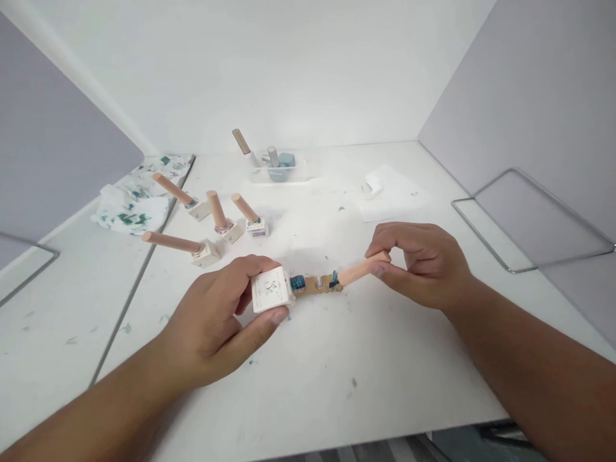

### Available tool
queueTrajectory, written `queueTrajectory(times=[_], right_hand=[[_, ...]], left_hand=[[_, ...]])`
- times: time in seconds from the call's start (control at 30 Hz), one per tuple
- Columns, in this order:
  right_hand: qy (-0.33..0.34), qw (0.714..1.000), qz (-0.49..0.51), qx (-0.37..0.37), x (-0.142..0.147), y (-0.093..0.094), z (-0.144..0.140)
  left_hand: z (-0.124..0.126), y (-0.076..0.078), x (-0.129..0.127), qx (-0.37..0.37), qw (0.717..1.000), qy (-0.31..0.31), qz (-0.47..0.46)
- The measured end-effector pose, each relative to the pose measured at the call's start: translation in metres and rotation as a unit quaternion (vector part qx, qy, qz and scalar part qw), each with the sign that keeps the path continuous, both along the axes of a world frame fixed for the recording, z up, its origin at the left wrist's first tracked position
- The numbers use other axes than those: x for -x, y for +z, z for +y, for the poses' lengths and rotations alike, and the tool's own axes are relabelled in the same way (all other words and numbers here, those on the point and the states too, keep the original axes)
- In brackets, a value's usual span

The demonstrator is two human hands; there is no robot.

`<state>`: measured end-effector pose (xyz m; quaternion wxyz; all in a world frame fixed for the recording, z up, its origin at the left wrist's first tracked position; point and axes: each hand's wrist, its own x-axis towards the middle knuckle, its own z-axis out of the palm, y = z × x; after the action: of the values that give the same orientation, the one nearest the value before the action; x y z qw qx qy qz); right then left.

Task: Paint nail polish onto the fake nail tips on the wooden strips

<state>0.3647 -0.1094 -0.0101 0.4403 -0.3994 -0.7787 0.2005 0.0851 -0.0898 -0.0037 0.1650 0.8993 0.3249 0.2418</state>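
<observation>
Between the fingers and thumb of my left hand (219, 317) is a white nail polish bottle (272, 289), tipped on its side with its neck toward the right. My right hand (418, 263) pinches the peach-coloured handle of a nail polish brush (359, 269). Its dark tip meets the right end of a brown scalloped strip (312, 284). On that strip, dark teal shows at the left end and a clear or silvery piece sits in the middle. Whether the bottle touches the strip I cannot tell.
Several white bottles with long peach caps (206, 251) stand at the left. Behind them is a clear tray (308, 170) holding other bottles. Teal-stained tissue (129, 208) lies far left, white paper (397, 196) at the right. A metal wire frame (510, 170) leans near the right panel.
</observation>
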Motion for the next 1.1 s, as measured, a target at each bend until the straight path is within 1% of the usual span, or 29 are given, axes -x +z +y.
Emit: queueTrajectory(times=[0.07, 0.13, 0.23, 0.4, 0.5, 0.6, 0.73, 0.93, 1.1], right_hand=[[-0.017, 1.0, -0.01, 0.004, -0.0007, -0.0002, 0.0001], [-0.015, 1.0, -0.021, 0.018, -0.0015, -0.0007, 0.0003], [-0.023, 0.998, -0.036, 0.049, -0.0019, -0.0022, 0.001], [-0.09, 0.993, -0.041, 0.063, -0.0004, -0.0028, 0.0013], [-0.079, 0.995, -0.025, 0.047, 0.0006, -0.001, -0.0003], [-0.063, 0.997, -0.045, 0.012, 0.0017, 0.0012, -0.0019], [-0.079, 0.992, -0.094, -0.031, 0.0021, 0.0022, -0.0022], [-0.09, 0.989, -0.107, -0.055, 0.0016, 0.0004, -0.0024], [-0.044, 0.991, -0.102, -0.07, 0.0018, -0.0004, -0.0016]], left_hand=[[0.0005, 0.0004, 0.0001, -0.003, 1.0, 0.0, 0.001], [0.0005, 0.0007, 0.0001, -0.004, 1.0, -0.004, 0.002], [-0.0002, 0.0007, 0.0, -0.006, 1.0, 0.006, -0.002], [-0.0028, -0.0003, -0.0012, 0.0, 1.0, 0.012, -0.009], [-0.0046, -0.0004, -0.003, 0.002, 0.999, 0.033, -0.016], [-0.0054, 0.0004, -0.0042, 0.006, 0.999, 0.033, -0.018], [-0.0048, 0.0016, -0.0039, 0.011, 0.999, 0.032, -0.004], [-0.0046, 0.0022, -0.0034, 0.005, 0.999, 0.033, -0.001], [-0.004, 0.0018, -0.002, 0.008, 1.0, 0.028, 0.003]])
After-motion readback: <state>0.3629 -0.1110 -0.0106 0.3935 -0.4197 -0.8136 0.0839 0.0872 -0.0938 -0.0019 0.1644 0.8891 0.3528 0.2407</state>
